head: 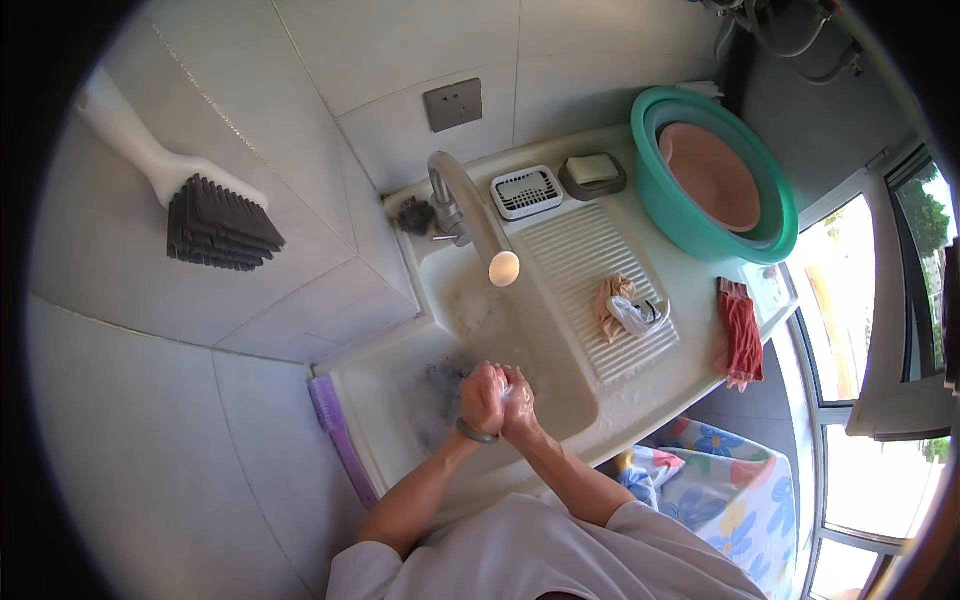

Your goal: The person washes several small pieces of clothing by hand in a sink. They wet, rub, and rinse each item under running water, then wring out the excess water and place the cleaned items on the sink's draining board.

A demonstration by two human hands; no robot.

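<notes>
My left hand (484,397), with a bangle at its wrist, and my right hand (519,401) are pressed together over the laundry sink basin (577,405). Both are closed on a small, wet, whitish cloth (503,388), mostly hidden between the fingers. Dark fabric (442,375) lies in cloudy, sudsy water below and to the left of them. Above the basin arches a metal faucet (480,217). On the ribbed washboard (577,247) to the right lie a beige cloth (611,300) and a white cloth (637,315), crumpled together.
Nested green (652,187) and pink basins (709,176) stand at the back right. Near them are a soap bar (592,169) in a dark dish and a white soap dish (527,193). Red fabric (741,330) hangs over the right edge. A purple brush (345,442) leans at the left rim.
</notes>
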